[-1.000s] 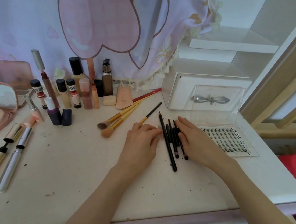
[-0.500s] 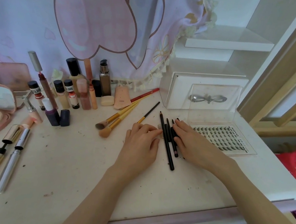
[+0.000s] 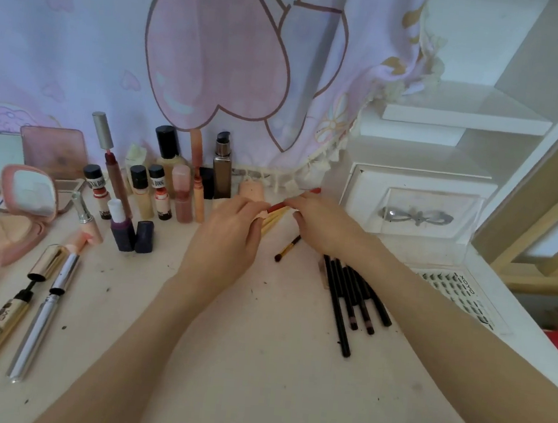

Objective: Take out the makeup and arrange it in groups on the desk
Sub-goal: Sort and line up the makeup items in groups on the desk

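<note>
Hands: left hand (image 3: 225, 236) and right hand (image 3: 321, 221) close together at the back of the desk (image 3: 254, 364).
Left grip: curled round the yellow brushes (image 3: 271, 218).
Right grip: pinching the red pencil (image 3: 280, 206).
Black pencils (image 3: 351, 298): lying side by side, just right of the hands, touched by neither.
Small brush (image 3: 287, 248): loose between hands and pencils.

"XOYO" printed in black on edge of clear flat lash tray (image 3: 462, 292) at right, small black-capped bottles (image 3: 95, 188) w/ dark label text, too blurred to read
</note>
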Demonstrator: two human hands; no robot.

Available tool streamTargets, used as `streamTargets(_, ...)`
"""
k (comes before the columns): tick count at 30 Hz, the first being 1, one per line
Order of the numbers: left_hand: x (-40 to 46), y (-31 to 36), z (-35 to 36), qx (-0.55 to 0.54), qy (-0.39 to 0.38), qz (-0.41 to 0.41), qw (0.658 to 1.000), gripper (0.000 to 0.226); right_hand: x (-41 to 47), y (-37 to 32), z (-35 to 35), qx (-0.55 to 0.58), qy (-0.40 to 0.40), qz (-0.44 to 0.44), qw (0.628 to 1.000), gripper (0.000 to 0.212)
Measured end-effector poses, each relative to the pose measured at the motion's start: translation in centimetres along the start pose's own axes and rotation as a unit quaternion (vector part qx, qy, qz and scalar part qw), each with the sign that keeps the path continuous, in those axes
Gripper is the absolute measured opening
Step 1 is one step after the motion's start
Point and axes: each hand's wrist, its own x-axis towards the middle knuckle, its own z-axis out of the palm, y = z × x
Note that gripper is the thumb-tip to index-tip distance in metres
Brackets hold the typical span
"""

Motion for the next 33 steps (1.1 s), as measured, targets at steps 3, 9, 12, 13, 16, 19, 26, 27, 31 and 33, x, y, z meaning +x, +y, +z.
streamTargets(3,0.1,-0.7,0.4,-0.018,0.014,-0.011,1.000,0.030,3.5,0.1,0.6,-0.091,-0.017,0.007,0.996,0.033)
streamTargets(9,0.0,-2.0,0.3,-0.042,0.020,-0.011,0.999,0.031,6.5,1.6,1.2,-0.250,-0.035,-0.054,0.966,0.032)
streamTargets(12,0.1,-2.3,0.2,-0.046,0.023,-0.023,0.998,0.032,6.7,1.8,0.8,-0.291,-0.044,-0.094,0.951,0.029)
streamTargets(13,0.0,-2.3,0.2,-0.048,0.022,-0.021,0.998,0.032,6.7,1.9,0.7,-0.300,-0.045,-0.106,0.947,0.028)
streamTargets(16,0.0,-2.3,0.2,-0.055,0.019,-0.019,0.998,0.032,6.8,1.6,0.1,-0.316,-0.045,-0.115,0.941,0.026)
streamTargets(19,-0.1,-2.4,0.1,-0.070,0.026,-0.037,0.997,0.033,6.7,1.6,-0.2,-0.308,-0.030,-0.106,0.945,0.025)
streamTargets(26,-0.1,-2.2,-0.2,-0.144,0.040,-0.083,0.985,0.039,3.0,0.8,-1.9,-0.023,0.135,-0.065,0.988,0.014)
streamTargets(27,-0.1,-2.0,-0.3,-0.155,0.042,-0.087,0.983,0.040,1.9,0.2,-2.5,0.089,0.177,-0.034,0.980,0.010)
streamTargets(31,-0.4,-1.2,-0.6,-0.197,0.032,-0.091,0.976,0.048,-1.8,-1.8,-3.0,0.596,0.177,0.064,0.780,0.004)
streamTargets(33,-0.7,-0.6,-0.9,-0.215,0.001,-0.093,0.972,0.046,-3.1,-2.2,-2.5,0.697,0.145,0.090,0.697,0.006)
